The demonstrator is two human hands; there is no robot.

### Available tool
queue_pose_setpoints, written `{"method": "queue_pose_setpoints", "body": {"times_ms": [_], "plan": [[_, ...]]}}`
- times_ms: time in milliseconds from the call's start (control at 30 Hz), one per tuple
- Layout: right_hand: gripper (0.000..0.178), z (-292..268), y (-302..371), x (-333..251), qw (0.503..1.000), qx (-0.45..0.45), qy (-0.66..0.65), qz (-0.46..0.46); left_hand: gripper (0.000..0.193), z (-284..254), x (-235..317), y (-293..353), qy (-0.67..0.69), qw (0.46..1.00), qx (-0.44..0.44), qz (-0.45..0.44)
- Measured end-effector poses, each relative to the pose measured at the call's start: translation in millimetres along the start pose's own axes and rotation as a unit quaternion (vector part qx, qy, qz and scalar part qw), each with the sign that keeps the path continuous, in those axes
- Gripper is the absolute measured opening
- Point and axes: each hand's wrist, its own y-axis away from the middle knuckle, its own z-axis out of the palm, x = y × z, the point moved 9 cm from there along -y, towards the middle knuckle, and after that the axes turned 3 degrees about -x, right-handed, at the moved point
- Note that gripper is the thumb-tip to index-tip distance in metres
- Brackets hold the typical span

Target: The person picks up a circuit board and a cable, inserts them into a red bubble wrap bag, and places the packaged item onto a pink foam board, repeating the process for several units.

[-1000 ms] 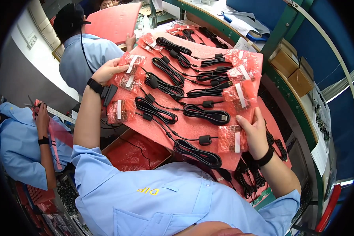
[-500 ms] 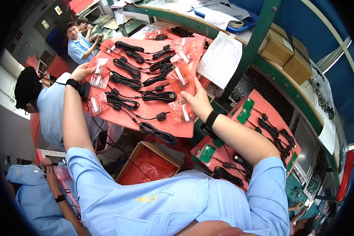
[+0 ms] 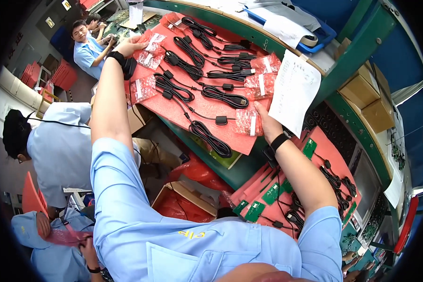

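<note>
Both my hands grip a red foam sheet point(image 3: 242, 144) by opposite edges, holding it out in front of me at a tilt. My left hand point(image 3: 130, 46) is closed on its far left edge, beside a clear-and-red bubble-wrap pouch point(image 3: 155, 43). At the right edge my right hand point(image 3: 269, 126) clasps the sheet, thumb on top, close to another pouch point(image 3: 248, 123); its fingers underneath are hidden. Several coiled black cables point(image 3: 211, 137) lie in rows across the foam, their ends running to the wrapped pouches along both sides.
A green bench point(image 3: 235, 169) lies beneath the sheet. A written paper point(image 3: 293, 94) hangs beside its right edge, near a green post point(image 3: 362, 51). More red foam with green circuit boards point(image 3: 270, 193) sits at right. Below stands an open cardboard box point(image 3: 192, 197). Co-workers point(image 3: 63, 145) are at left.
The foam sheet, in both my hands, has moved to the right and away from me in view, over the bench. Its right edge is now up against the hanging paper.
</note>
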Motion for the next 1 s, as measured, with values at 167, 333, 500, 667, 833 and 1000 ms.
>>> {"method": "queue_pose_setpoints", "body": {"times_ms": [167, 333, 500, 667, 833, 1000], "plan": [[0.06, -1.0, -18.3, 13.7, 0.999, 0.02, 0.048, 0.012, 0.038, 11.7, -49.4, -66.1, 0.043, 0.999, -0.005, -0.026], [0.059, -3.6, -19.4, 60.9, 0.996, 0.067, -0.013, 0.053, 0.051, -8.1, -79.0, -97.4, -0.078, 0.994, 0.063, -0.04], [0.053, 1.9, -12.9, 82.7, 0.988, 0.048, -0.031, 0.144, 0.066, -3.4, -103.3, -85.4, -0.289, 0.939, 0.154, -0.104], [0.045, 27.2, -15.8, 63.6, 0.993, 0.015, -0.062, 0.098, 0.066, -37.0, -123.6, -55.5, -0.374, 0.902, 0.172, -0.131], [0.047, 2.2, -5.7, 52.3, 0.993, 0.04, -0.078, 0.085, 0.068, -31.2, -77.9, 42.4, -0.135, 0.855, 0.495, 0.078], [0.046, 61.9, 21.7, 40.2, 0.99, -0.003, -0.112, 0.084, 0.08, 133.8, -336.9, 142.6, 0.556, 0.711, 0.428, 0.038]]}}
